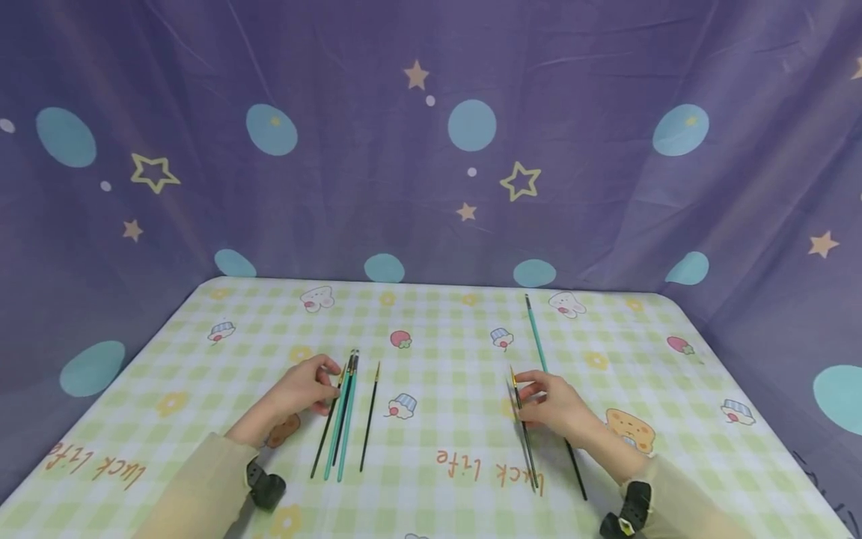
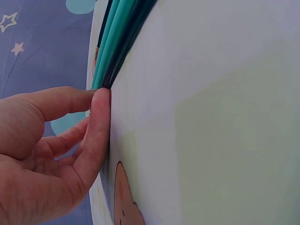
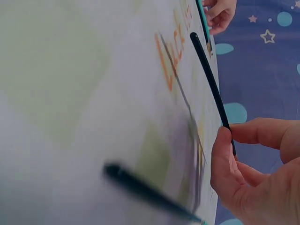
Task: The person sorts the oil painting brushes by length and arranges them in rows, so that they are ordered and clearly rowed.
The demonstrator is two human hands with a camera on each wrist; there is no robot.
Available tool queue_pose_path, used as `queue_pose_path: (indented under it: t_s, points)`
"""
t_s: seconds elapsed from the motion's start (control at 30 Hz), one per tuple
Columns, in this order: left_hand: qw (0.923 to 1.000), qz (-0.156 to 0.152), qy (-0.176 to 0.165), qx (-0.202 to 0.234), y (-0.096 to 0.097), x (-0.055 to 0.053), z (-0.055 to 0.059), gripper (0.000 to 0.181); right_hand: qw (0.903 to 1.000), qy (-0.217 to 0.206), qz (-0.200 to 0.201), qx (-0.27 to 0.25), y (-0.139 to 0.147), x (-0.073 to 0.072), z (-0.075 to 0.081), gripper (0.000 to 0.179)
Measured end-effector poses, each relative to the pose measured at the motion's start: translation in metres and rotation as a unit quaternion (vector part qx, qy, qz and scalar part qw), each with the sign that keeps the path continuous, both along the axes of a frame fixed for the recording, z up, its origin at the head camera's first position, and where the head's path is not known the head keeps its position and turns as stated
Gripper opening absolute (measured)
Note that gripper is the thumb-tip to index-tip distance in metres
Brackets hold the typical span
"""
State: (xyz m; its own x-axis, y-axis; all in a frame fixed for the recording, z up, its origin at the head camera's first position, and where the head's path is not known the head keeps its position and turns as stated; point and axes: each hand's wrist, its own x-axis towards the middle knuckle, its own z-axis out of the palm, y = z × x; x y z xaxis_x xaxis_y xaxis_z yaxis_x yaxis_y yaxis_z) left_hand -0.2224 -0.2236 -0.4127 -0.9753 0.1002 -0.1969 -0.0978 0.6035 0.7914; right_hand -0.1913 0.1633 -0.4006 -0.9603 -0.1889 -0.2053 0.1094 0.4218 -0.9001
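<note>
On the left of the table lies a close group of several paintbrushes (image 1: 346,419), teal and dark handled. My left hand (image 1: 310,382) pinches at the group's left edge, fingertips (image 2: 101,96) right at the handles. One dark paintbrush (image 1: 370,419) with a gold ferrule lies apart, just right of the group. My right hand (image 1: 555,404) pinches another dark paintbrush (image 3: 213,86) between thumb and fingers, raised over its shadow on the cloth. Beneath and beyond that hand is a long paintbrush (image 1: 535,329), teal toward its bristles and dark toward its lower end.
A green-and-white checked tablecloth (image 1: 444,374) with printed cupcakes, flowers and lettering covers the table. Behind it hangs a purple curtain (image 1: 377,187) with stars and dots. Dark wrist cameras are strapped at both sleeves (image 1: 195,486).
</note>
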Motion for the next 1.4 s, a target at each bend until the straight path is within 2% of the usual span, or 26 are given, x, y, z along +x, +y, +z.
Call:
queue_pose_path:
  t_s: [0.23, 0.5, 0.7, 1.07, 1.4]
  points:
    - [1.0000, 0.001, -0.001, 0.000, 0.000, -0.001, 0.000, 0.033, 0.9997, -0.010, -0.017, 0.012, 0.015, 0.004, -0.003, 0.058]
    - [1.0000, 0.004, -0.005, -0.003, 0.000, 0.000, 0.001, 0.034, 0.9981, 0.000, -0.043, 0.043, 0.025, 0.006, -0.004, 0.056]
    - [1.0000, 0.004, -0.006, -0.001, 0.000, 0.000, 0.001, 0.034, 0.9976, 0.008, -0.041, 0.056, 0.028, 0.008, -0.003, 0.054]
    - [1.0000, 0.004, -0.005, -0.006, 0.000, -0.001, 0.000, 0.034, 0.9922, 0.024, -0.047, 0.112, 0.026, 0.007, -0.005, 0.047]
    - [1.0000, 0.001, -0.002, -0.002, 0.000, 0.000, 0.000, 0.034, 0.9899, 0.034, -0.044, 0.130, 0.025, 0.008, -0.003, 0.043]
